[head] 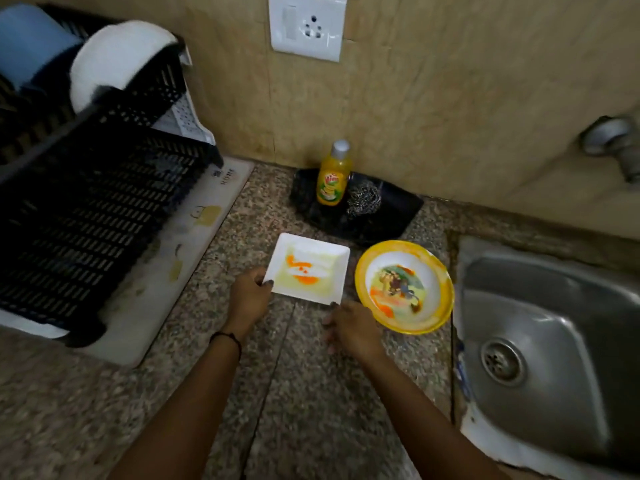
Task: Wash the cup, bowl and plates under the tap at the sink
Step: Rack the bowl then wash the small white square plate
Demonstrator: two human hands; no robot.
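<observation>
Far left: black plastic dish rack (93,188) holding an upturned white bowl (117,64) and something blue (31,43), standing on a pale drying mat (194,237) on a speckled granite counter (86,410). Centre: square white plate (318,261) smeared with orange and yellow, lying flat on the counter. Left hand (249,299) pinching the plate's near left corner, thumb on top. Right hand (353,327) at the near right corner, fingertips touching the edge, fingers curled; firm grip or mere touch cannot be told. Behind, against the wall: yellow dish-soap bottle (334,174) and steel scrubber (363,200) on a black tray (394,216). Just right of the square plate: round yellow-rimmed plate (405,285), stained. Far right: steel sink (561,306), tap (616,143) above.
</observation>
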